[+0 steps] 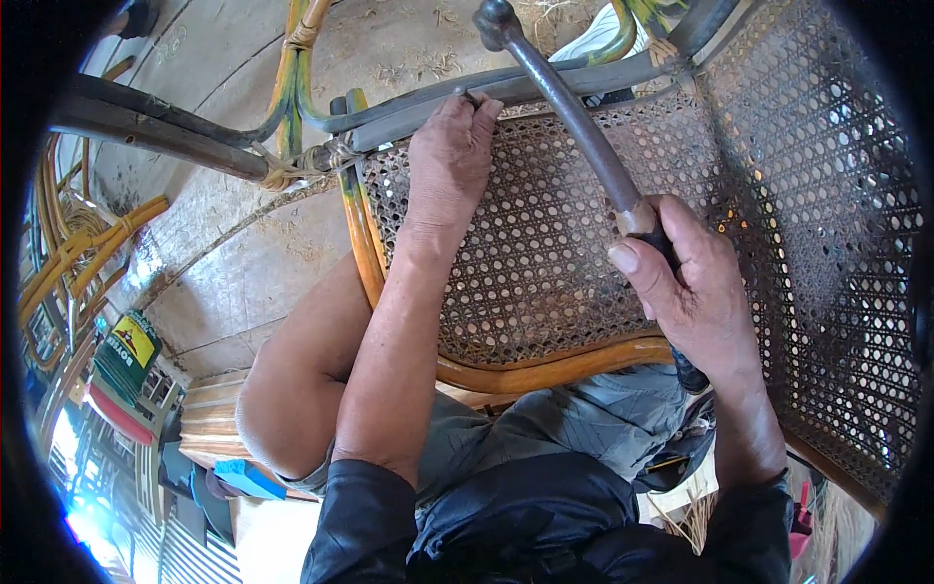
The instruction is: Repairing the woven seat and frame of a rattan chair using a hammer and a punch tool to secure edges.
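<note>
My right hand (696,282) is wrapped round the dark grip of a metal hammer (576,112). The hammer's rounded head is raised above the dark wooden rail (394,128) of a rattan chair frame. On that same rail my left hand (449,161) is closed in a pinch around a small dark metal piece (468,94). Only its blunt top shows above the fingers, so I cannot tell if it is a punch or a nail. Below the left hand spreads the brown woven cane panel (555,243), edged by a curved yellow-brown rattan pole (559,372) near my lap.
A second cane panel (827,185) rises along the right side. Green-and-yellow bent poles (290,92) and bound joints stand at the far left of the frame. Loose shavings (423,66) lie on the floor. More rattan pieces (83,238) and a green bag (126,358) are at the left.
</note>
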The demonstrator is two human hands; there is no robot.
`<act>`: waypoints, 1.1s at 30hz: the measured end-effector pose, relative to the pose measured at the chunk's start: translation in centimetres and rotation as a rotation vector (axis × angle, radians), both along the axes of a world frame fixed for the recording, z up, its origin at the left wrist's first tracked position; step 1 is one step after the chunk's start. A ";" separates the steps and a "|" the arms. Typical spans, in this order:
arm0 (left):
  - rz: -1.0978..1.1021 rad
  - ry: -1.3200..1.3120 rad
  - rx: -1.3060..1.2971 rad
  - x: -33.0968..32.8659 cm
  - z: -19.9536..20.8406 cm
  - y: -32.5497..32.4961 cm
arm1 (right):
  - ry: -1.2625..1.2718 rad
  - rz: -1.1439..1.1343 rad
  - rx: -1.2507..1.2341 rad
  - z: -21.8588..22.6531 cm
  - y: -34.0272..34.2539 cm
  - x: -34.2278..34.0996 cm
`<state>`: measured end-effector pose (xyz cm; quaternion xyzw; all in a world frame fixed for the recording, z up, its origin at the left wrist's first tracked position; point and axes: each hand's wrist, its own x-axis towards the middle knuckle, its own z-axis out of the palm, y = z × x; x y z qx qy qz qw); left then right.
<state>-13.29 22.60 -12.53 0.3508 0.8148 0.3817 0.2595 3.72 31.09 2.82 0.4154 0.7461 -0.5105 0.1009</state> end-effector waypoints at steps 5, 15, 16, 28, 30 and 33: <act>-0.078 0.044 0.053 -0.4 0.1 0.0 | 0.042 -0.075 -0.115 0.7 0.1 -0.4; -0.187 0.057 0.027 -0.7 -0.1 0.4 | -0.069 0.133 0.060 -1.1 1.0 -0.8; -0.184 0.085 0.021 -0.6 -0.2 0.4 | -0.152 0.077 0.053 -0.5 1.0 -0.6; -0.048 -0.022 -0.004 -0.5 0.9 0.3 | -0.021 -0.095 0.035 -0.4 0.2 1.0; 0.062 -0.158 0.039 -0.1 0.8 0.6 | -0.020 -0.097 0.043 -0.2 0.1 1.1; -0.018 -0.045 -0.037 0.2 0.5 0.6 | -0.035 -0.095 0.023 0.4 0.1 1.1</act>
